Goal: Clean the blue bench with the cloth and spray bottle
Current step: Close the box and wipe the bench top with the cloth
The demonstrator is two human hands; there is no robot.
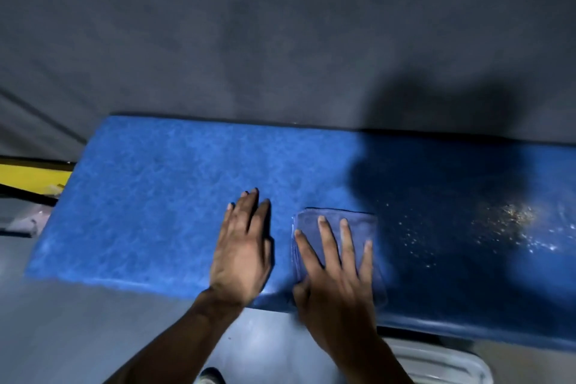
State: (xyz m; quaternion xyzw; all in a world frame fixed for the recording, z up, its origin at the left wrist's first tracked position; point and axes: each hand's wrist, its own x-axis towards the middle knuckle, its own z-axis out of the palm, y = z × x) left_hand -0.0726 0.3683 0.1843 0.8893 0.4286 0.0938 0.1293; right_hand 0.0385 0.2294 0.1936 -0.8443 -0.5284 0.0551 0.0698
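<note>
We are looking down on the blue bench (156, 196), which is running across the view against a grey wall (280, 25). Our right hand (336, 277) is lying flat on the folded blue cloth (358, 224), fingers straight and spread, thumb tucked along the cloth's near left edge; it is pressing, not gripping. The cloth is sitting on the bench near its front edge, directly under that hand, its far end showing past the fingertips. Our left hand (241, 252) is resting palm-down on the bare bench just beside the cloth, fingers extended and close together, holding nothing. To the right of the cloth, well apart from both hands, droplets (505, 224) are glinting on the shadowed part of the seat (wet-looking). A yellow strip (31, 176) is showing at far left
</note>
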